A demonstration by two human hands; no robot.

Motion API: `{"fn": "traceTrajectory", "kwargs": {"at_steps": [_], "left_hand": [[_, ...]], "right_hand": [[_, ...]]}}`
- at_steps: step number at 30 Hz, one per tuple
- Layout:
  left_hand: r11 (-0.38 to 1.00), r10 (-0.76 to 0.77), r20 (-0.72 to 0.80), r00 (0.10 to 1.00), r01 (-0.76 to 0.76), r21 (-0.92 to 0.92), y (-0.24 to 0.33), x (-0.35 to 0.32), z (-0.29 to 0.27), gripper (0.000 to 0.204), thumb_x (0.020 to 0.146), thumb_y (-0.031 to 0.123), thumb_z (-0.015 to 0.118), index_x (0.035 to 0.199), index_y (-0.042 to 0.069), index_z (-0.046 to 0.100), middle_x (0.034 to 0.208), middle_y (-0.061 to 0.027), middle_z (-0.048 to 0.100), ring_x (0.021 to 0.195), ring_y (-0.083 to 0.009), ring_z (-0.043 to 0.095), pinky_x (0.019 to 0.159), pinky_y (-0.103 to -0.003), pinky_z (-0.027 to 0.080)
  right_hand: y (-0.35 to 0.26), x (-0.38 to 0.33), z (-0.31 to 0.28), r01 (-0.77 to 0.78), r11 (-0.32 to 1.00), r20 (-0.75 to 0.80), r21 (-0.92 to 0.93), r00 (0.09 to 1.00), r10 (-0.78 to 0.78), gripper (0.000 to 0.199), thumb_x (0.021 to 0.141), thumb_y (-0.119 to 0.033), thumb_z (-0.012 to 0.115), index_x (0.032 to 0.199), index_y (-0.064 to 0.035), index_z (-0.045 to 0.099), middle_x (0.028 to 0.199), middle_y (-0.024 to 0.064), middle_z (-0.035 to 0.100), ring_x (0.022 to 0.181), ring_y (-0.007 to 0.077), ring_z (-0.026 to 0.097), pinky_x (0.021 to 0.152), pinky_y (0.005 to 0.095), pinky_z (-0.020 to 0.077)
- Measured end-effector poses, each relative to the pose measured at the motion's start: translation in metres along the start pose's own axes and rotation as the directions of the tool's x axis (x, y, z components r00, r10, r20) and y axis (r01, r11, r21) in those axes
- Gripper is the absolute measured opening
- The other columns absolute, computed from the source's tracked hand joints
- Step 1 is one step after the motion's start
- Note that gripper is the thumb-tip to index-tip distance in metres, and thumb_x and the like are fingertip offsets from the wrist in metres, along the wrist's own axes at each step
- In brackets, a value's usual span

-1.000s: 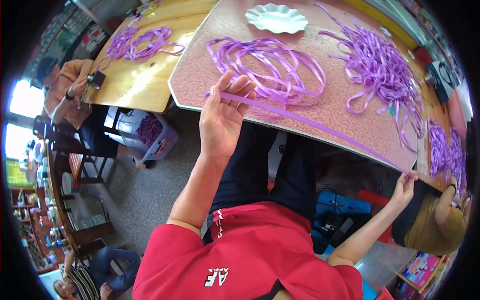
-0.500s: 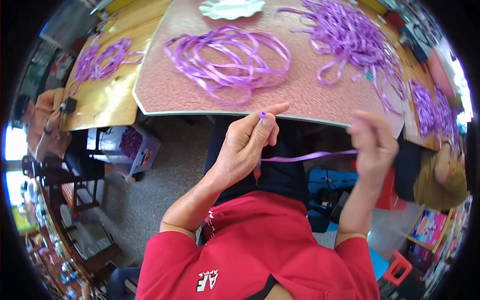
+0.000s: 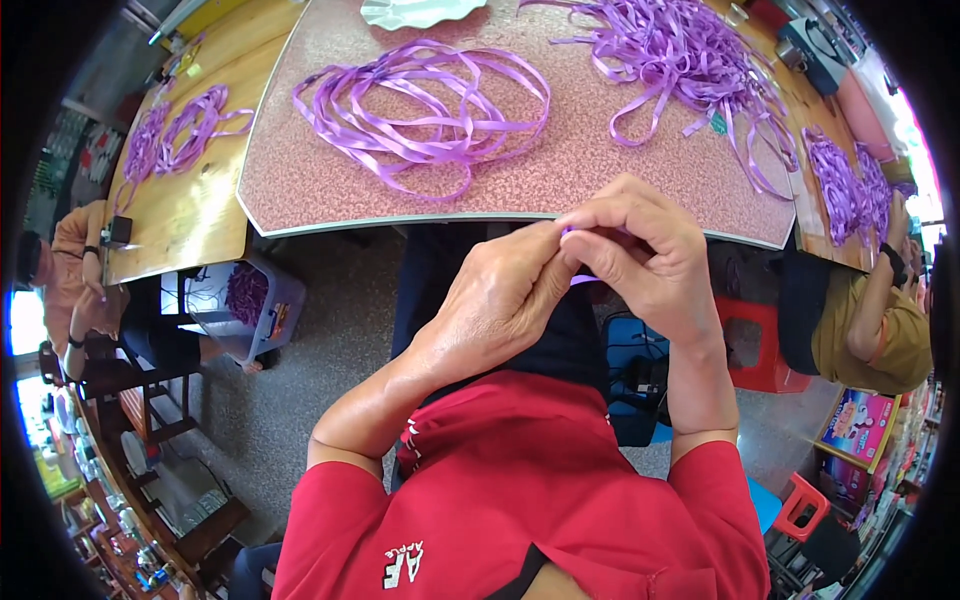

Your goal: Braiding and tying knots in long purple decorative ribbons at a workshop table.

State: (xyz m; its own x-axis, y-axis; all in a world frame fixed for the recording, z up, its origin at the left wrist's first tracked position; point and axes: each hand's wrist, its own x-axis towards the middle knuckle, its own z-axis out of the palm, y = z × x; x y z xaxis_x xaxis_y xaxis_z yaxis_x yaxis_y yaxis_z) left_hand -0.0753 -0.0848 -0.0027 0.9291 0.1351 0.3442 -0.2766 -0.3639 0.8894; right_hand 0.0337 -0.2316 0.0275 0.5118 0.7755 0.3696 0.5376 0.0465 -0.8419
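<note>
My left hand (image 3: 495, 300) and my right hand (image 3: 640, 255) meet in front of my chest, just below the table's near edge. Both pinch a short piece of purple ribbon (image 3: 583, 279), most of it hidden between the fingers. On the speckled pink table (image 3: 300, 185) above my hands lies a loose coil of purple ribbon (image 3: 425, 100). A bigger tangle of purple ribbon pieces (image 3: 690, 60) lies at the table's far right.
A white scalloped plate (image 3: 415, 12) sits at the table's far edge. A wooden table (image 3: 190, 215) on the left holds more ribbon (image 3: 175, 130), with a person (image 3: 75, 280) beside it. A bin of ribbon (image 3: 245, 300) stands below. Another person (image 3: 865, 320) sits at right near red stools (image 3: 750, 340).
My hands have come together from about a forearm's length apart, drawing the ribbon in from a stretched strand to a small piece pinched between both.
</note>
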Motion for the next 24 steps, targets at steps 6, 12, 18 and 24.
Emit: {"fn": "traceTrajectory", "kwargs": {"at_steps": [6,12,18,24], "left_hand": [[0.884,-0.240,-0.193,0.951,0.132,-0.449,0.003,-0.001,0.011,0.021,0.092,0.007,0.069,0.111,-0.001,0.065,0.085,-0.0019,0.062,0.075,-0.0068,0.056,0.067,-0.022,0.046],[0.891,-0.230,-0.202,0.952,0.122,-0.437,-0.003,-0.001,0.007,0.012,0.091,0.004,0.069,0.101,-0.001,0.069,0.089,0.0009,0.061,0.078,-0.0028,0.053,0.067,-0.019,0.042],[0.755,-0.422,-0.068,0.904,0.309,-0.578,-0.001,-0.001,0.001,0.016,0.092,0.010,0.070,0.105,0.001,0.071,0.089,0.0021,0.061,0.080,-0.0022,0.054,0.069,-0.019,0.044],[0.687,-0.419,-0.024,0.908,0.300,-0.662,-0.001,0.001,0.001,0.019,0.092,0.010,0.070,0.109,0.001,0.071,0.096,0.0015,0.064,0.085,-0.0027,0.057,0.074,-0.018,0.045]], "right_hand": [[0.009,-0.005,-0.001,-0.082,0.988,-0.099,0.133,0.990,0.095,0.009,0.090,-0.002,0.068,0.098,0.0014,0.069,0.091,0.0031,0.062,0.081,0.0080,0.057,0.069,0.0208,0.0435],[0.014,-0.005,-0.009,-0.045,0.994,-0.063,0.095,0.997,0.051,0.011,0.091,-0.003,0.067,0.101,0.0011,0.069,0.094,0.0046,0.064,0.084,0.0091,0.059,0.071,0.0208,0.0450],[0.010,-0.009,-0.003,-0.094,0.960,-0.153,0.265,0.979,0.138,0.017,0.091,-0.007,0.068,0.106,0.0015,0.068,0.096,0.0075,0.066,0.076,0.0098,0.061,0.067,0.0199,0.0455],[0.018,-0.010,-0.005,-0.149,0.870,-0.064,0.470,0.977,0.202,0.016,0.090,-0.007,0.069,0.104,0.0010,0.068,0.094,0.0066,0.066,0.065,0.0041,0.051,0.052,0.0177,0.0350]]}}
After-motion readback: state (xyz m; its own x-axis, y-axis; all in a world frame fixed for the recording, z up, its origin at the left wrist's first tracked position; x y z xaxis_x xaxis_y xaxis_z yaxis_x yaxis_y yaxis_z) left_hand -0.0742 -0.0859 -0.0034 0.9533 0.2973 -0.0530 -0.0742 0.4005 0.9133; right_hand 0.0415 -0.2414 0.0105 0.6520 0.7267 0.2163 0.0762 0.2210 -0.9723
